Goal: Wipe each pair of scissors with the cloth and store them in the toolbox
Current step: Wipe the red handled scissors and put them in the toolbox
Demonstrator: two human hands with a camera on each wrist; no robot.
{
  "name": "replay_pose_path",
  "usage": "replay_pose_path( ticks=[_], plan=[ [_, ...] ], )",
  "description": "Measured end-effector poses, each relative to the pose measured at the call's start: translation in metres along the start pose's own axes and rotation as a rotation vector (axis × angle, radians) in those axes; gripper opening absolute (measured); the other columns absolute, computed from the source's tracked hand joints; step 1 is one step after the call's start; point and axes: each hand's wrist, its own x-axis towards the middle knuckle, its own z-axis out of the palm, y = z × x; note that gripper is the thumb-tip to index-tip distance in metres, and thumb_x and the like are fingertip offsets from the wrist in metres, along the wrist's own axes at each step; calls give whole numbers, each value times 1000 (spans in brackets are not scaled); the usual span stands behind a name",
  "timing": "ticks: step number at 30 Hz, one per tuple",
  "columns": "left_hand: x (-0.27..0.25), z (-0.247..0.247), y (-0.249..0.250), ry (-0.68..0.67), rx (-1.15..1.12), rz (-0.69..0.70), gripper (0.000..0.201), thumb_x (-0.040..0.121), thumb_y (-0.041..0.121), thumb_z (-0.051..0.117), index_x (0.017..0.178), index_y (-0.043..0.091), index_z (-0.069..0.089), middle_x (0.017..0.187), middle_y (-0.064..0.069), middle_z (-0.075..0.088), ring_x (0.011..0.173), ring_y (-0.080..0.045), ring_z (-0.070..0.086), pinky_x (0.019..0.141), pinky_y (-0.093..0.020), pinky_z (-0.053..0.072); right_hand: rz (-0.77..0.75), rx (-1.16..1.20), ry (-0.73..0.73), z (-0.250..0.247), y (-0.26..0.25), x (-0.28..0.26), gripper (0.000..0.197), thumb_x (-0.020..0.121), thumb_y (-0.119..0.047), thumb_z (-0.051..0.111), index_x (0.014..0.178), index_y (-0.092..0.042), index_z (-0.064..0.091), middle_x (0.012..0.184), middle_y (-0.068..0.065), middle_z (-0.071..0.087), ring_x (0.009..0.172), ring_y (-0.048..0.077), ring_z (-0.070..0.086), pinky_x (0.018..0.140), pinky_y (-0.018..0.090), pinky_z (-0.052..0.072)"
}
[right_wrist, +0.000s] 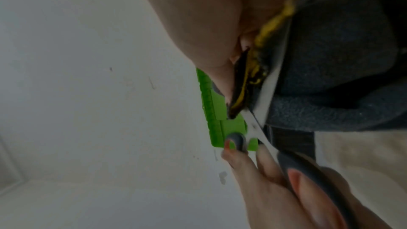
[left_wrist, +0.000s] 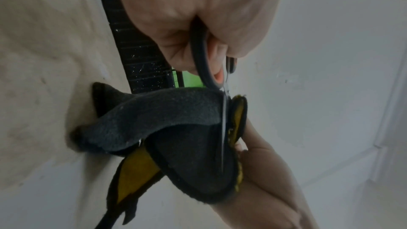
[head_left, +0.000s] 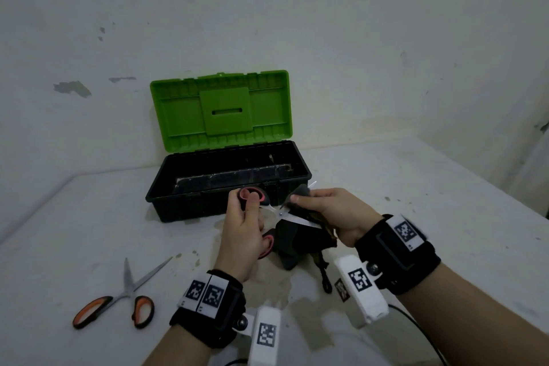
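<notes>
My left hand (head_left: 246,226) grips the pink-and-black handles of a pair of scissors (head_left: 280,213), spread wide, thumb through the upper loop. My right hand (head_left: 329,211) pinches a dark grey cloth (head_left: 300,239) with yellow trim around one blade. In the left wrist view the blade (left_wrist: 224,128) runs edge-on into the cloth (left_wrist: 176,119). In the right wrist view the cloth (right_wrist: 343,69) wraps the blade (right_wrist: 266,100). A second pair, orange-handled scissors (head_left: 118,300), lies open on the table at the front left. The toolbox (head_left: 228,184), black with a green lid (head_left: 221,110), stands open behind my hands.
The toolbox sits against a white wall on a white table (head_left: 430,187) with stains. The cloth's black strap (head_left: 325,279) trails onto the table below my right hand. The inside of the toolbox looks dark.
</notes>
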Motion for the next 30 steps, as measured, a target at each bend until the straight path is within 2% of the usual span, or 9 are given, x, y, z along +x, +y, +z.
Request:
replay_pose_path(
  ticks=[4,9,11,14,16,20,22,27,30],
  plan=[
    [0,-2,3,-7,-11,8,22,104,41,40,93,28,55,59,7,33,48,-6,28,40,-21,27,-62,104,72,-12,-12,3,17,85,-15,73,96,-2,73,83,11,74,65,16,70,55,20,54],
    [4,-10,0,53,8,41,25,105,39,39,89,30,56,59,6,33,46,-7,27,41,-22,23,-137,314,235,-34,-22,6,21,87,-16,71,103,-2,70,90,15,73,73,21,69,61,30,61],
    [7,-12,-2,76,0,26,24,106,38,39,92,27,56,60,5,33,47,-6,27,40,-21,23,-134,248,187,-34,-20,3,25,86,-17,72,105,-1,71,92,15,73,73,20,71,59,30,60],
    [10,-6,-2,81,0,21,24,106,36,38,96,21,54,62,3,33,47,-6,27,39,-21,24,-112,58,83,-21,-7,0,23,87,-18,71,103,-1,73,85,10,75,63,9,70,50,15,50],
    [9,-1,-1,66,2,41,24,106,36,38,96,21,53,61,4,34,46,-6,28,39,-21,24,-106,-21,42,-14,-1,0,20,88,-19,70,99,-4,75,80,6,75,63,8,69,49,11,47],
    [7,8,1,27,22,68,22,105,39,39,92,28,53,58,7,34,46,-6,29,39,-23,26,-31,-46,-40,-5,4,3,28,83,-23,75,100,-2,75,95,18,75,79,22,70,69,29,59],
    [6,9,1,0,34,79,21,105,40,39,94,28,52,57,8,34,46,-6,29,39,-23,27,-12,-87,-54,1,5,3,40,78,-25,79,105,3,72,104,25,72,85,27,68,84,40,56],
    [6,9,1,-25,40,74,20,104,40,40,93,31,52,58,8,34,47,-7,29,41,-22,26,-6,-6,-63,-1,6,6,34,80,-15,78,105,7,71,90,16,74,70,21,71,61,26,56],
    [9,8,2,-23,46,76,20,104,40,41,91,32,53,58,7,34,47,-8,29,40,-22,28,-20,15,-35,-7,-1,7,27,84,-15,73,105,2,72,83,9,74,67,16,68,59,24,52]
  ],
)
